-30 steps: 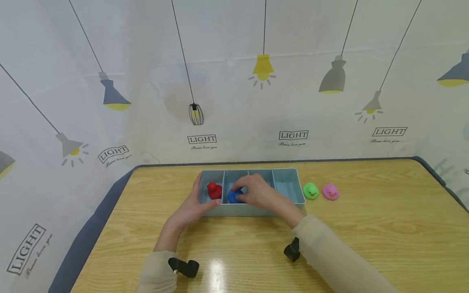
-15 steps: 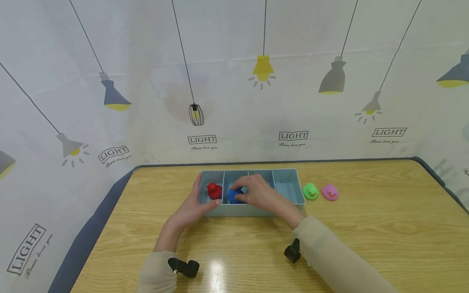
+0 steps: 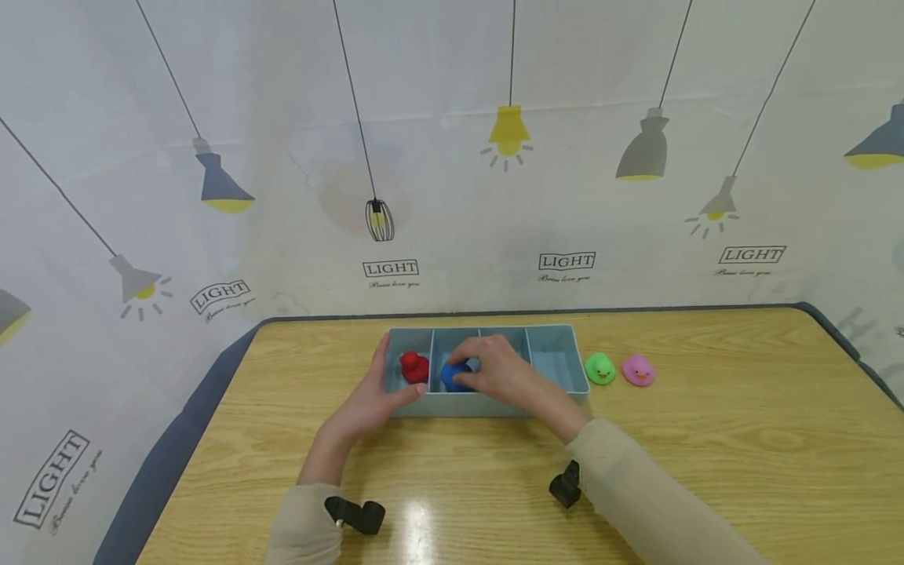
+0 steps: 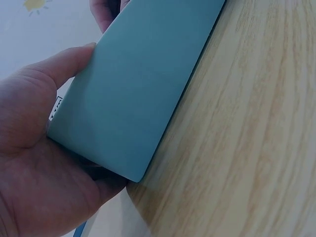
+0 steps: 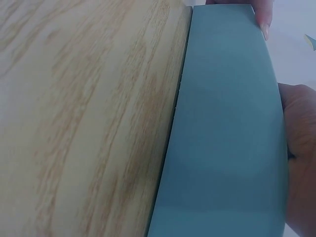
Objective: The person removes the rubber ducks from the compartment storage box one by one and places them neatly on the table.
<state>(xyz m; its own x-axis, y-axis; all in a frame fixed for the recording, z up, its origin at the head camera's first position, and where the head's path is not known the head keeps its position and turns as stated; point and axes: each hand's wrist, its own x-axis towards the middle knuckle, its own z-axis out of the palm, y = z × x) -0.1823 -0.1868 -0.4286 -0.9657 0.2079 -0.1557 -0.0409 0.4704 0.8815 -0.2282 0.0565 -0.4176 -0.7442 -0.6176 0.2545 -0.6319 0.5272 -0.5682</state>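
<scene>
A grey-blue divided box (image 3: 494, 405) stands on the table in the head view. My left hand (image 3: 362, 404) grips its left end, thumb over the front rim and fingers along the end wall; the left wrist view shows this hand (image 4: 44, 148) around the corner. Inside the leftmost compartment sits a red rubber duck (image 3: 413, 367). My right hand (image 3: 500, 373) reaches into the second compartment and pinches a blue rubber duck (image 3: 450, 380), partly hidden by the fingers. From the right wrist, the box's front wall (image 5: 227, 123) hides the fingers of this hand (image 5: 301, 143).
Right of the box, a green rubber duck (image 3: 599, 368) and a pink rubber duck (image 3: 639, 369) sit on the wooden table (image 3: 720, 439). Behind the table's far edge hangs a pale cloth (image 3: 452, 180) printed with lamps.
</scene>
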